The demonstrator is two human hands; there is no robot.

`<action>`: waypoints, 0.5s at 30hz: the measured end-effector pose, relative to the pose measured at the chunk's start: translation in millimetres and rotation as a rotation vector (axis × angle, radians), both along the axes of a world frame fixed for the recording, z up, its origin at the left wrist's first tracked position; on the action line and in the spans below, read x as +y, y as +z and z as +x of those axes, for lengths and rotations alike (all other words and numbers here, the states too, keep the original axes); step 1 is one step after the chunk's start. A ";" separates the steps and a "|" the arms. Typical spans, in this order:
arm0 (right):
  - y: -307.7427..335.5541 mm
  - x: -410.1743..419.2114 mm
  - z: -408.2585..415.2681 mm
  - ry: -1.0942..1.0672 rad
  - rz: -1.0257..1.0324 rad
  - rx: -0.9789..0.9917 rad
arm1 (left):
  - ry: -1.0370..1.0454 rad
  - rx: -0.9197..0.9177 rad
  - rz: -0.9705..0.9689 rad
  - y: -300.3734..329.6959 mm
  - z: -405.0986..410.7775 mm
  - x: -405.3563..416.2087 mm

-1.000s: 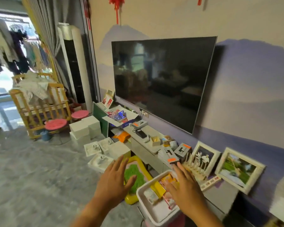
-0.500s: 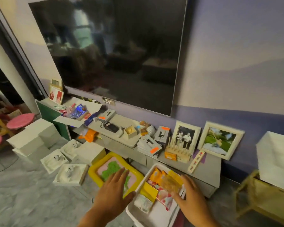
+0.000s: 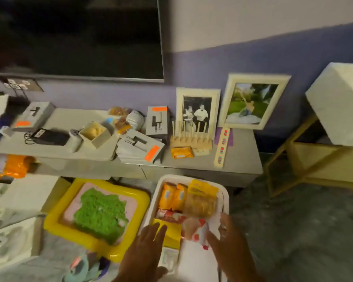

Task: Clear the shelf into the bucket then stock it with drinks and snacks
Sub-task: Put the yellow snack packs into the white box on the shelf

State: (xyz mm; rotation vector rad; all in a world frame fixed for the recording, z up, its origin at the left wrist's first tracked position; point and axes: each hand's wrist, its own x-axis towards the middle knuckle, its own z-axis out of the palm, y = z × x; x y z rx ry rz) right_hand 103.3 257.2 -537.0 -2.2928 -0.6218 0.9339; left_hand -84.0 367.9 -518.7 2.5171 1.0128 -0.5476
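White bucket (image 3: pixel 225 197) of wrapped snacks (image 3: pixel 189 197), standing on the floor just in front of the low grey shelf (image 3: pixel 243 159). Left hand (image 3: pixel 145 255) and right hand (image 3: pixel 230 247) hover over its near end, fingers spread, gripping nothing. The shelf carries grey boxes (image 3: pixel 141 148), a wooden rack (image 3: pixel 191 137), two photo frames (image 3: pixel 253 100) and an orange packet (image 3: pixel 181 152); clearing appears not yet done. The step in hand is probably reaching into the bucket; the next move calls for closing the fingers on one packet.
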 end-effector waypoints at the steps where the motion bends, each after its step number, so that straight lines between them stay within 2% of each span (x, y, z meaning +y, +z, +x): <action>1: -15.5 13.8 -2.5 -0.028 0.054 -0.023 | 0.087 0.000 -0.041 -23.2 -0.4 -4.1; 4: -62.4 48.4 -3.2 -0.104 0.120 -0.121 | 0.252 0.035 0.030 -80.9 1.3 -22.0; 7: -96.0 71.0 -7.9 -0.145 0.043 -0.265 | 0.321 0.079 0.044 -108.4 3.6 -41.6; 11: -109.2 80.7 -5.5 -0.192 -0.062 -0.435 | 0.389 0.197 -0.081 -108.2 17.4 -56.2; 12: -110.2 81.3 -3.2 -0.197 -0.075 -0.445 | 0.395 0.187 -0.145 -104.3 19.3 -55.1; 13: -110.7 81.4 -1.4 -0.194 -0.091 -0.453 | 0.389 0.139 -0.129 -105.0 18.7 -54.1; 15: -111.6 82.0 -1.0 -0.165 -0.104 -0.473 | 0.432 0.156 -0.128 -104.5 16.3 -50.9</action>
